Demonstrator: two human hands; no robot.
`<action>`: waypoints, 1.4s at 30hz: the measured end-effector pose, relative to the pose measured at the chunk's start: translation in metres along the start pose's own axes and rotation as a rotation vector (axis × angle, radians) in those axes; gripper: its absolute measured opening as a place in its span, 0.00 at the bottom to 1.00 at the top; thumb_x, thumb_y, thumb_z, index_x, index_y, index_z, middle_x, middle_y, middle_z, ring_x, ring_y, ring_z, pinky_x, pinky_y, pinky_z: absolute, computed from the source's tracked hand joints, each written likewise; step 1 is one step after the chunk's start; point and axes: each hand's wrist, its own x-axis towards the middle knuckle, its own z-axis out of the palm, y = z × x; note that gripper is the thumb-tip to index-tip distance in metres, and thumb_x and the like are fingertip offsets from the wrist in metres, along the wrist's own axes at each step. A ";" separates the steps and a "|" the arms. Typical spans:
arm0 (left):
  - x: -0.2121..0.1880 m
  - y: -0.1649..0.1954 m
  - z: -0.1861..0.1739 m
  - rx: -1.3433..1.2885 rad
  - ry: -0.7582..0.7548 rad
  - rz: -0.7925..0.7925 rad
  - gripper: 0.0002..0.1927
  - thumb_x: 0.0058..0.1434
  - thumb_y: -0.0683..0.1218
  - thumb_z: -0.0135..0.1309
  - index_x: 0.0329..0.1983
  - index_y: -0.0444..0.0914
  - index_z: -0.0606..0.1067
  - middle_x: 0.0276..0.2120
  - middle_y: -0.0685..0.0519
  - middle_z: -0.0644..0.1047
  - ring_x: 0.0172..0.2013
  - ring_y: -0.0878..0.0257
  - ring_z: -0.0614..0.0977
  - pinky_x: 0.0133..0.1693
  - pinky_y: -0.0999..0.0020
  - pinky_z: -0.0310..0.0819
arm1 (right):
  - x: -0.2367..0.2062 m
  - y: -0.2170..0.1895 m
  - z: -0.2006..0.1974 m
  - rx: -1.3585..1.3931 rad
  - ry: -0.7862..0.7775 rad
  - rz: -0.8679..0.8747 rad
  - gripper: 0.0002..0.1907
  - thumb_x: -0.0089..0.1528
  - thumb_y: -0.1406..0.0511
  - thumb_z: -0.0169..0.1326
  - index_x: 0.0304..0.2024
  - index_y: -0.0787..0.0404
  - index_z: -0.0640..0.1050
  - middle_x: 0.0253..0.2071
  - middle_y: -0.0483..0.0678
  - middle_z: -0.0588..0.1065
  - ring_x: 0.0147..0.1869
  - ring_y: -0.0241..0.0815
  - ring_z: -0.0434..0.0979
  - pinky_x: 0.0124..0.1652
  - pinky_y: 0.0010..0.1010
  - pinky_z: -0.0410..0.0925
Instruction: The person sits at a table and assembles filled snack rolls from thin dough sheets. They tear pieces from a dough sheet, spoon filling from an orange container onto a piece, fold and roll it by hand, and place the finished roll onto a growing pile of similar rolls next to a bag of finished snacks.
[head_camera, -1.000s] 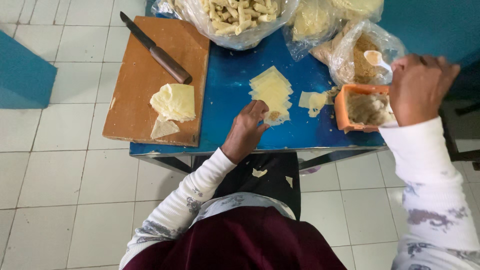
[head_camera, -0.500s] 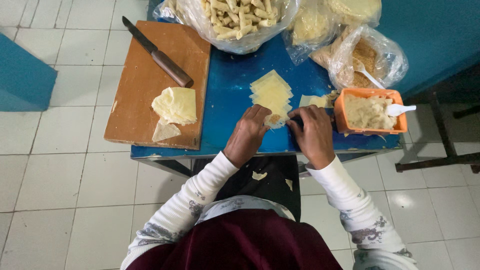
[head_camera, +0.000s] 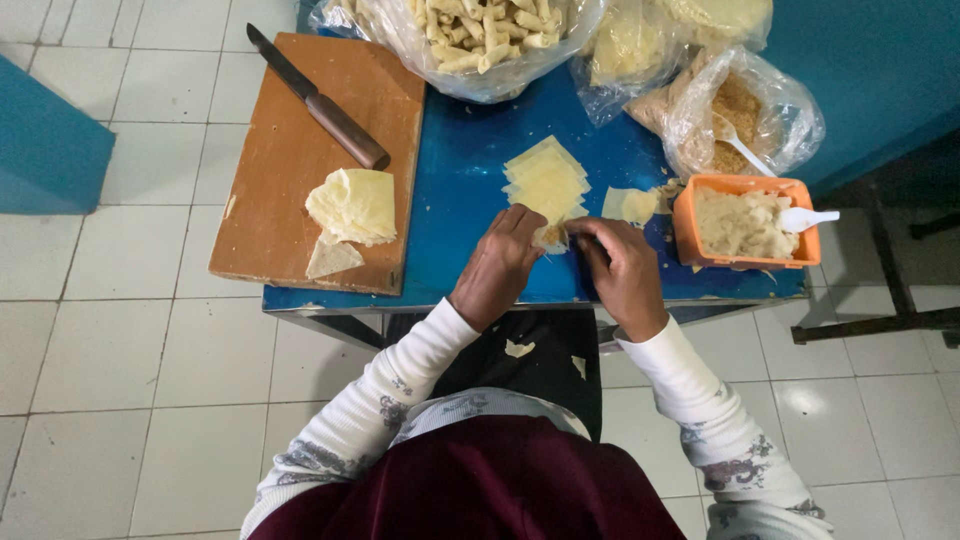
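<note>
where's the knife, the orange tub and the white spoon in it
knife (head_camera: 318, 103), head view, on the brown handle, lying on the wooden board
orange tub (head_camera: 686, 223), head view, on its left wall
white spoon (head_camera: 808, 218), head view, on the part sticking out over the tub's right rim

Knife (head_camera: 318, 101) on wooden cutting board (head_camera: 270, 200), bag of rolled pastries (head_camera: 480, 35), white tiled floor (head_camera: 120, 400)

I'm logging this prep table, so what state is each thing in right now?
Left hand: fingers on the wrapper being filled.
Right hand: pinching the same wrapper.
Wrapper stack: fanned, flat.
Orange tub: open, full, white spoon resting in it.
Knife: lying idle on cutting board.
Bag of rolls: open.
</note>
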 end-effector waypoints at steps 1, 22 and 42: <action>0.001 -0.001 0.001 -0.003 0.000 -0.001 0.18 0.57 0.36 0.61 0.49 0.30 0.72 0.46 0.40 0.74 0.49 0.42 0.77 0.50 0.55 0.72 | 0.001 0.001 0.000 -0.006 -0.012 -0.032 0.10 0.64 0.73 0.57 0.48 0.60 0.80 0.46 0.51 0.80 0.50 0.52 0.80 0.49 0.37 0.69; 0.020 -0.016 0.010 0.147 0.035 0.030 0.06 0.57 0.33 0.49 0.36 0.32 0.73 0.36 0.43 0.73 0.42 0.46 0.76 0.45 0.54 0.72 | 0.030 0.025 0.018 -0.051 -0.076 -0.122 0.07 0.60 0.70 0.60 0.41 0.62 0.79 0.41 0.52 0.76 0.48 0.55 0.73 0.48 0.42 0.64; 0.023 -0.019 0.001 -0.101 -0.083 -0.038 0.03 0.62 0.37 0.53 0.37 0.31 0.71 0.42 0.42 0.69 0.45 0.43 0.77 0.44 0.54 0.72 | 0.033 0.031 0.005 -0.126 -0.170 -0.363 0.09 0.59 0.66 0.64 0.40 0.61 0.80 0.41 0.48 0.79 0.47 0.49 0.76 0.48 0.40 0.65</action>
